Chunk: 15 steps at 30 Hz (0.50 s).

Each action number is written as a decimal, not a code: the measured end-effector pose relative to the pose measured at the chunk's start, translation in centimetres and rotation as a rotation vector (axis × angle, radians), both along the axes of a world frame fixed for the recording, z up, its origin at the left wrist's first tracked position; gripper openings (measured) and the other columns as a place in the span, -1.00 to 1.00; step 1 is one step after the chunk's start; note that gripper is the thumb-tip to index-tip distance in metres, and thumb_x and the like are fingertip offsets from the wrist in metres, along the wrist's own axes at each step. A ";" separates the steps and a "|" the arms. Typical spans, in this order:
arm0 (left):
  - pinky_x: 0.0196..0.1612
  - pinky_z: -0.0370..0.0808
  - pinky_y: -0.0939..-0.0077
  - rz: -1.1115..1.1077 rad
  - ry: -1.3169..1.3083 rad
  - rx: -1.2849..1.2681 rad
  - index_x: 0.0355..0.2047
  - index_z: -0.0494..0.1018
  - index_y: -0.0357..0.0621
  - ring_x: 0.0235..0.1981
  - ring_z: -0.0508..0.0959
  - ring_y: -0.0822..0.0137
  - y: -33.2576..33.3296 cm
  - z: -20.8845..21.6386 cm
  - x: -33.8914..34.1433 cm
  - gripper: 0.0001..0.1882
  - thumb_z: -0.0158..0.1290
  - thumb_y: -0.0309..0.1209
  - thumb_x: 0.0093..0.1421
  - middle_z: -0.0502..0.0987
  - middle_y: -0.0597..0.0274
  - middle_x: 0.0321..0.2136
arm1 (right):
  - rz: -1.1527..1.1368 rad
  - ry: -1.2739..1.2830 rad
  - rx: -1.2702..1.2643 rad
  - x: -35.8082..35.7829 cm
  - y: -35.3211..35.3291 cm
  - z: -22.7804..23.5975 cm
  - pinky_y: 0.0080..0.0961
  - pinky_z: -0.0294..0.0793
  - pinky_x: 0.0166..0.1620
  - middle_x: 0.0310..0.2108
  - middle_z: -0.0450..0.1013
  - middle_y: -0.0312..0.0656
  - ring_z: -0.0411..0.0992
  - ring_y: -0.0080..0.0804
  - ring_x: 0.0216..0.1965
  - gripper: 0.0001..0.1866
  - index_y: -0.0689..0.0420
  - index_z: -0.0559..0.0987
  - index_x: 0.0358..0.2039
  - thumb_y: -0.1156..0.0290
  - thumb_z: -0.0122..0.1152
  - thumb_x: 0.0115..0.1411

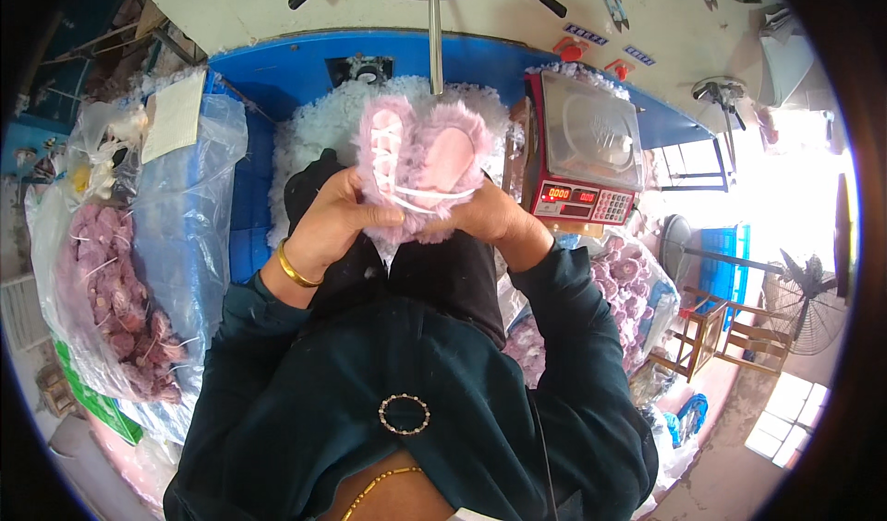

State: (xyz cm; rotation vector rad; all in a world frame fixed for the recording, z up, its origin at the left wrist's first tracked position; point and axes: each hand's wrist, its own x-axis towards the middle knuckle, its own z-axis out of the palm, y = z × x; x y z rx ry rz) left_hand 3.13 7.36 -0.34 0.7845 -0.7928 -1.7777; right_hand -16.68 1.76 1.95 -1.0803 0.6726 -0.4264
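Both my hands hold a fluffy mauve plush piece above my lap. It has two lobes: one shows a seam crossed by white lacing, the other a smooth pale pink oval patch. A loose white cord hangs across its lower part. My left hand grips the left side, thumb on the front. Around the lower right is my right hand, its fingers partly hidden behind the plush. Just beyond the piece, a metal tube points down toward me from a machine. White fluffy stuffing lies heaped behind and around the piece.
To the right stands a red digital scale. A clear plastic bag of mauve plush pieces lies at left; more mauve pieces sit in plastic at right. Beyond are a wooden stool, a fan and snips on the machine table.
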 end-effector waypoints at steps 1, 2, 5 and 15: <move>-0.12 0.48 0.54 -0.027 -0.016 -0.012 -0.14 0.47 -0.28 -0.23 0.55 0.45 0.1 0.2 0.1 -0.63 0.22 -0.59 -0.01 0.58 0.27 -0.25 | 0.029 -0.015 0.019 -0.1 0.1 0.3 -0.50 0.40 -0.03 -0.13 0.44 -0.28 0.39 -0.50 -0.11 -0.37 0.17 0.44 -0.01 0.46 0.44 -0.17; -0.13 0.48 0.55 -0.054 -0.033 -0.025 -0.14 0.47 -0.28 -0.23 0.56 0.45 0.2 0.2 0.2 -0.63 0.22 -0.60 -0.02 0.58 0.27 -0.24 | 0.013 -0.034 0.013 -0.2 0.4 0.2 -0.50 0.40 -0.04 -0.13 0.44 -0.29 0.39 -0.50 -0.11 -0.39 0.17 0.44 -0.02 0.45 0.43 -0.15; -0.12 0.47 0.56 -0.012 -0.121 -0.090 -0.15 0.47 -0.27 -0.24 0.53 0.51 -0.2 -0.1 0.2 -0.62 0.22 -0.61 -0.03 0.57 0.28 -0.24 | 0.112 -0.094 0.018 -1.3 0.4 -0.3 -0.49 0.40 -0.04 -0.13 0.45 -0.30 0.40 -0.47 -0.10 -0.46 0.19 0.44 -0.01 0.47 0.36 -0.05; -0.48 0.32 0.70 0.352 -0.371 -0.376 -0.29 0.49 -0.27 -0.52 0.37 0.65 -10.0 -0.1 -1.6 -0.84 0.15 -0.57 0.07 0.51 0.42 -0.45 | -0.374 0.289 -1.053 -0.3 -7.2 1.2 -0.50 0.41 -0.46 -0.54 0.51 -0.08 0.44 -0.51 -0.55 -0.83 0.30 0.57 -0.34 0.55 0.22 0.01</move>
